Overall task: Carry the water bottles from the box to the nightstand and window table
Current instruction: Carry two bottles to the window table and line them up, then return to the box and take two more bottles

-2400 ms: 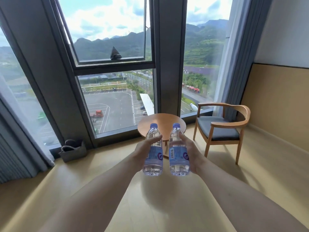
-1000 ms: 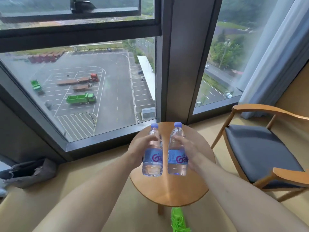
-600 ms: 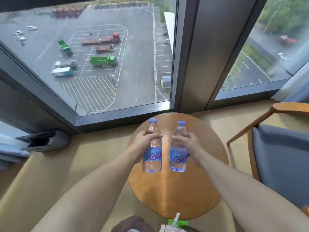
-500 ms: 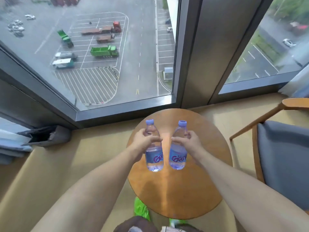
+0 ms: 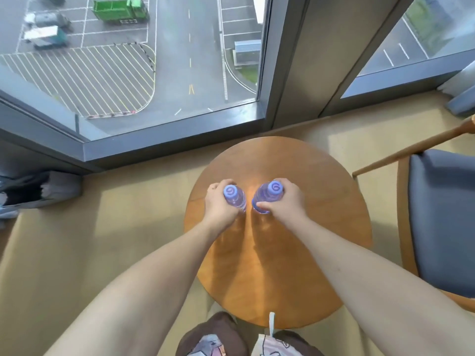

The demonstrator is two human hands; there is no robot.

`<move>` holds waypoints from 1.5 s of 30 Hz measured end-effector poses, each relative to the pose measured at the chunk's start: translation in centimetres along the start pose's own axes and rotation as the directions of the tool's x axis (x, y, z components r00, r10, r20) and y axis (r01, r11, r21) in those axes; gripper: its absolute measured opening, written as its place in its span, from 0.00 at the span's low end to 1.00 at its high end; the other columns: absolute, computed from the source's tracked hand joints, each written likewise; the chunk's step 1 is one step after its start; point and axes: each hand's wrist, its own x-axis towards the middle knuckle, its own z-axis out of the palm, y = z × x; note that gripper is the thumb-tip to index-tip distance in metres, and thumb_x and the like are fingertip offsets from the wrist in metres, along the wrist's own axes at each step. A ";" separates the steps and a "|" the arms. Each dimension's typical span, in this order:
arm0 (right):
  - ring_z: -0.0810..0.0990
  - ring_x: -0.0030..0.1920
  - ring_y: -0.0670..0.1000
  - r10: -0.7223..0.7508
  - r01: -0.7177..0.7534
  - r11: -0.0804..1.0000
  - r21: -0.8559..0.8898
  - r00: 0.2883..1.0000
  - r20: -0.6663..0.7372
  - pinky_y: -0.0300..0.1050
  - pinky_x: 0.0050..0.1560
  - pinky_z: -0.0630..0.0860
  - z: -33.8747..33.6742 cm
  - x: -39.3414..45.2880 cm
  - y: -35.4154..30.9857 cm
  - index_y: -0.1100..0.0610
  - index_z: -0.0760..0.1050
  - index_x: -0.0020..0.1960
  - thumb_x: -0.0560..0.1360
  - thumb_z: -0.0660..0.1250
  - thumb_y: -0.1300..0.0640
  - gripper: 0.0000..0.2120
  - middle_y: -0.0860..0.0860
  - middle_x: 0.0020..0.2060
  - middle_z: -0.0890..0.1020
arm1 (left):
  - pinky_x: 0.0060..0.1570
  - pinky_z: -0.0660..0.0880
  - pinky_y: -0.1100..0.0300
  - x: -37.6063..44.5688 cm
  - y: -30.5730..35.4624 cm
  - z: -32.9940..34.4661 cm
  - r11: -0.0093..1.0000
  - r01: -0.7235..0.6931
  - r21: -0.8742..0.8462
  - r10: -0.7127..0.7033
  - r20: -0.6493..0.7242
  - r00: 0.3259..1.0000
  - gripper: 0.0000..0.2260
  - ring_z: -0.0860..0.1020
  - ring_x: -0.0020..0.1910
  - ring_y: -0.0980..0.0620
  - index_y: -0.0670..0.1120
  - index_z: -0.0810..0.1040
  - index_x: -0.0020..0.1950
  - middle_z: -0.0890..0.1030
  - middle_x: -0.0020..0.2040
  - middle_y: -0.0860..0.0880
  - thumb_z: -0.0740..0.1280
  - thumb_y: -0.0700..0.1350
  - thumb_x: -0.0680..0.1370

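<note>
I look straight down on the round wooden window table (image 5: 295, 265). Two clear water bottles with blue caps stand upright side by side over its far half. My left hand (image 5: 218, 204) is wrapped around the left bottle (image 5: 235, 197). My right hand (image 5: 285, 204) is wrapped around the right bottle (image 5: 268, 195). Only the caps and shoulders of the bottles show; their bases are hidden, so whether they touch the tabletop cannot be told.
A wooden chair with a grey seat cushion (image 5: 442, 217) stands close to the table's right. The floor-to-ceiling window (image 5: 128, 60) and its dark frame (image 5: 290, 60) are just beyond the table. A grey bag (image 5: 38, 188) lies on the floor at left.
I have stepped up to the table and my view has tipped straight down. Both hands have lowered the bottles toward the tabletop, still held side by side.
</note>
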 end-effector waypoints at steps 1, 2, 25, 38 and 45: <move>0.82 0.56 0.57 -0.008 0.008 1.000 -0.013 1.000 -0.012 0.53 0.61 0.77 0.4 0.4 -0.1 0.57 0.79 0.58 0.59 0.85 0.61 0.30 0.56 0.54 0.83 | 0.51 0.69 0.69 0.5 -0.1 0.0 0.999 -0.031 0.026 0.031 -0.003 1.000 0.30 0.74 0.54 0.54 0.52 0.78 0.64 0.72 0.59 0.52 0.79 0.35 0.65; 0.82 0.57 0.57 -0.020 0.019 1.000 -0.023 1.000 -0.020 0.53 0.63 0.76 0.8 0.7 -0.2 0.57 0.80 0.60 0.59 0.86 0.61 0.31 0.56 0.56 0.83 | 0.51 0.65 0.72 1.0 -0.2 0.0 0.996 -0.068 0.053 0.068 -0.003 0.998 0.30 0.73 0.54 0.55 0.51 0.78 0.64 0.73 0.60 0.52 0.80 0.36 0.65; 0.74 0.71 0.52 0.001 0.009 0.977 -0.215 0.999 0.044 0.44 0.69 0.69 3.8 1.8 -1.8 0.49 0.64 0.79 0.61 0.86 0.51 0.52 0.48 0.69 0.78 | 0.63 0.62 0.71 5.3 -2.6 -0.9 0.964 -0.183 0.195 0.163 0.115 0.980 0.38 0.72 0.71 0.54 0.54 0.68 0.77 0.74 0.73 0.54 0.77 0.39 0.69; 0.59 0.79 0.56 -0.311 0.366 0.819 -0.442 0.930 0.195 0.53 0.77 0.60 -1.2 -3.7 -6.6 0.47 0.53 0.83 0.61 0.84 0.43 0.60 0.52 0.80 0.61 | 0.69 0.65 0.58 -3.0 1.3 -6.7 0.963 -0.124 0.239 0.171 -0.187 0.967 0.42 0.67 0.74 0.47 0.52 0.66 0.78 0.70 0.75 0.50 0.80 0.46 0.67; 0.59 0.78 0.56 -0.558 0.674 0.519 -0.526 0.733 0.390 0.54 0.76 0.61 -1.8 -11.1 -12.6 0.43 0.55 0.82 0.64 0.79 0.36 0.54 0.51 0.80 0.62 | 0.72 0.68 0.48 -13.3 3.0 -11.7 0.969 -0.026 0.245 0.144 -0.477 0.867 0.37 0.67 0.75 0.47 0.53 0.70 0.76 0.71 0.75 0.49 0.78 0.52 0.69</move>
